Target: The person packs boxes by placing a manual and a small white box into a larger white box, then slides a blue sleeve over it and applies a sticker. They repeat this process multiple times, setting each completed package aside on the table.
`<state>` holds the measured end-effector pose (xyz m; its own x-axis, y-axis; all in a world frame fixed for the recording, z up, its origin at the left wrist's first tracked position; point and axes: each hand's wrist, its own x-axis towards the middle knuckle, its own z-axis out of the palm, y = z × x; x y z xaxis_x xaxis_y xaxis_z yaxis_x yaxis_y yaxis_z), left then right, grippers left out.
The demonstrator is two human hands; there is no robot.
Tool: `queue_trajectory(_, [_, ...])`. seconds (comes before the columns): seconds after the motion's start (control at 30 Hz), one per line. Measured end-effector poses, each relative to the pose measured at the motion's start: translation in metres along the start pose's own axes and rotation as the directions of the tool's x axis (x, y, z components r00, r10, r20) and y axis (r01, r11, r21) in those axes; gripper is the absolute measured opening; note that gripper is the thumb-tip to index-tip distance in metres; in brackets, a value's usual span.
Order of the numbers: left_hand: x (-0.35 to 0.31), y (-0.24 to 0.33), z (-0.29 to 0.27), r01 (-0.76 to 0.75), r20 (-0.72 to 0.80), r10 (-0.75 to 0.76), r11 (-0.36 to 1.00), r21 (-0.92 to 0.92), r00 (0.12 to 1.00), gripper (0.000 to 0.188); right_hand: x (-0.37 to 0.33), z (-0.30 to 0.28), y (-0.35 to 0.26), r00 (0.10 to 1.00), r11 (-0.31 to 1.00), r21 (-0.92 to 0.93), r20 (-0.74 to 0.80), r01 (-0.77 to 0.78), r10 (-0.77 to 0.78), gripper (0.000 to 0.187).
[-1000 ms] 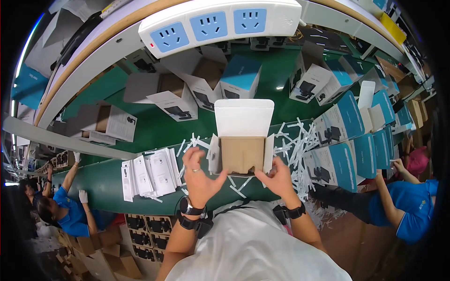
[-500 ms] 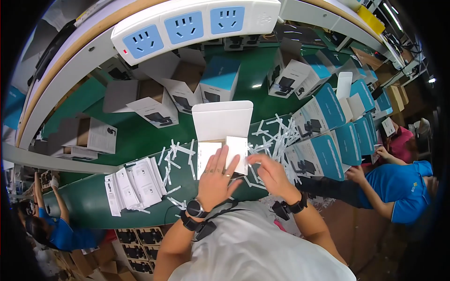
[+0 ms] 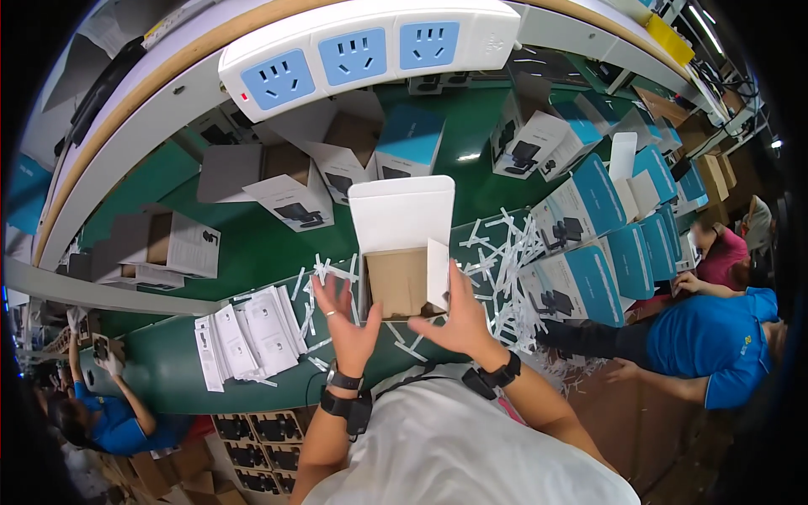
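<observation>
A white carton (image 3: 401,220) stands in front of me with its lid raised at the back, and bare brown cardboard shows inside it. Its right side flap (image 3: 438,273) sticks up. My left hand (image 3: 347,328) is open beside the carton's left wall, fingers spread and holding nothing. On the other side my right hand (image 3: 465,324) is also open, thumb apart from the fingers. Its fingertips are close to the right flap; whether they touch it I cannot tell.
White paper strips (image 3: 518,269) lie scattered on the green table (image 3: 168,353). Leaflets (image 3: 252,337) are stacked at the left. Blue-and-white boxes (image 3: 560,286) crowd the right, and open cartons (image 3: 290,202) stand behind. A white power strip (image 3: 370,55) hangs overhead. Co-workers (image 3: 707,337) flank the table.
Both hands have drawn apart from over the carton's side flaps. The flaps that lay across the opening are now out of the way, the right one upright, and the inside shows.
</observation>
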<state>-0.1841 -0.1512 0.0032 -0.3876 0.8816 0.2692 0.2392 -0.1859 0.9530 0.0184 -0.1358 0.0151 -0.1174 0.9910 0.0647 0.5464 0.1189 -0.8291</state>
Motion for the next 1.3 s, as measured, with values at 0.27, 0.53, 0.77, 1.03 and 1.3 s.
queue_trajectory(0.27, [-0.015,0.020,0.001,0.463,0.273,-0.395,0.846,-0.263,0.877,0.054,0.003,0.003,-0.008,0.975,0.996,0.075,-0.214,-0.043,0.058,0.054])
queue_trajectory(0.53, [-0.031,-0.008,-0.007,0.391,0.167,-0.364,0.902,-0.184,0.917,0.067,-0.014,0.016,0.019,0.998,0.999,-0.007,-0.050,0.045,-0.045,0.075])
queue_trajectory(0.77, [-0.021,0.032,-0.023,-0.477,0.540,0.322,0.861,0.173,0.778,0.098,-0.019,-0.028,-0.016,0.895,0.919,0.043,0.212,0.392,-0.392,0.077])
queue_trajectory(1.03, [-0.030,0.014,0.001,-0.672,0.642,0.273,0.519,0.529,0.716,0.073,0.005,-0.026,-0.002,0.982,0.980,-0.106,-0.064,0.170,-0.178,0.016])
queue_trajectory(1.3, [-0.030,0.011,-0.005,-0.677,0.633,0.293,0.514,0.527,0.716,0.072,0.020,-0.025,-0.003,0.981,0.970,-0.204,-0.112,0.134,-0.159,0.016])
